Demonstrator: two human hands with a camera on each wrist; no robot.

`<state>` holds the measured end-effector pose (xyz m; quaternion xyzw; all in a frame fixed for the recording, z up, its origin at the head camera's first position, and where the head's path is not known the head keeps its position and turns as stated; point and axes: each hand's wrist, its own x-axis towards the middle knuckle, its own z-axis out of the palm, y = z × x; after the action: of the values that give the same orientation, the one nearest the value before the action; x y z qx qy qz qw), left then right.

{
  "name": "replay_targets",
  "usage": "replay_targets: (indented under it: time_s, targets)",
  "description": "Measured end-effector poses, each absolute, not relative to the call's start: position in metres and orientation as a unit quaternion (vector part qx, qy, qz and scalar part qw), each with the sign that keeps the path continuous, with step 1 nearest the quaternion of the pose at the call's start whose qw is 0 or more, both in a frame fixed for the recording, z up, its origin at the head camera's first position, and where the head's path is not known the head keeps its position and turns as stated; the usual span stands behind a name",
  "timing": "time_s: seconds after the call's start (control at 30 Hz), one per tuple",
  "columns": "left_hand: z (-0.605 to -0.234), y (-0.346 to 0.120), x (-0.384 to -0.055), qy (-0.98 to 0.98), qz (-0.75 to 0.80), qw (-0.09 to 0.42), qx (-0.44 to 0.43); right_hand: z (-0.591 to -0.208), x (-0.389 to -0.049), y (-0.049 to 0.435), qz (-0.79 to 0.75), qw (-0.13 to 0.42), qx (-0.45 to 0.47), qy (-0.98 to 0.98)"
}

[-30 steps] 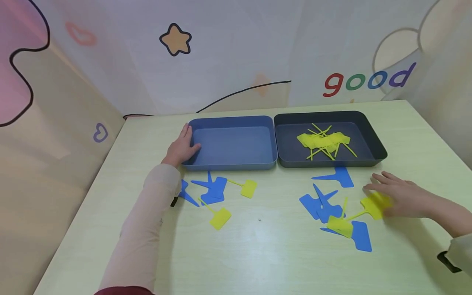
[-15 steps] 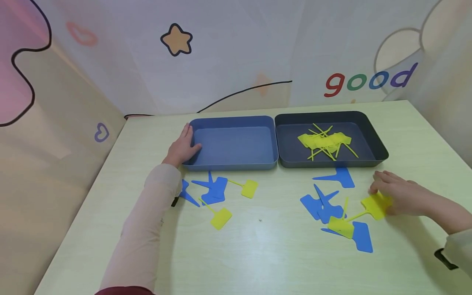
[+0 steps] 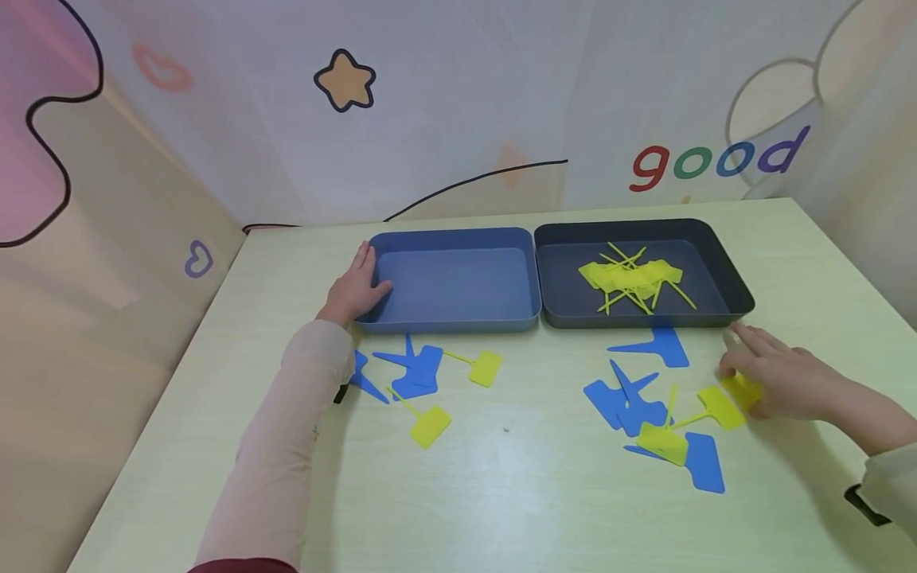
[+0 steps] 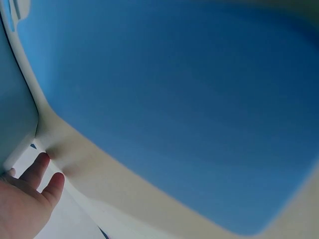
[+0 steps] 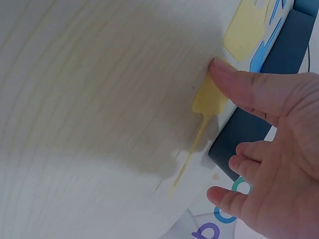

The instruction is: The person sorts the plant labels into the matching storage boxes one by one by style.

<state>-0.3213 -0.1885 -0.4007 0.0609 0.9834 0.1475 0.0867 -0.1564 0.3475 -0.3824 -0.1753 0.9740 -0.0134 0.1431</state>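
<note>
Now the right hand (image 3: 788, 380) pinches a yellow tag (image 5: 209, 95) just off the near right corner of the dark tray (image 3: 705, 278) — it has parted from its yellow neighbour (image 3: 722, 408), so one piece seems singled out. The left hand (image 3: 353, 291), fingers fairly straight, touches the blue tray (image 3: 458, 280) alongside.

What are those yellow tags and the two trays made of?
The yellow tags look like thin, smooth plastic: flat, evenly coloured, with slim stems. The blue tray and black tray look like hard, smooth plastic, with rounded corners and even colour, though coated metal is possible.
</note>
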Motion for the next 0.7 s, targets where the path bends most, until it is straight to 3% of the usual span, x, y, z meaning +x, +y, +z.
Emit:
replay_targets:
  time_s: [0.27,0.5,0.7]
  targets:
    - [-0.3997,-0.1876,-0.3204,0.984,0.146,0.086,0.058,-0.3774,-0.1545,0.3431,0.029,0.102,-0.175,0.979]
    - [-0.3987,-0.1869,-0.3196,0.983,0.149,0.089,0.056,-0.3751,-0.1617,0.3436,-0.022,0.205,-0.164,0.965]
    - [-0.3984,-0.1864,-0.3199,0.984,0.148,0.088,0.055,-0.3735,-0.1639,0.3442,-0.046,0.22,-0.164,0.961]
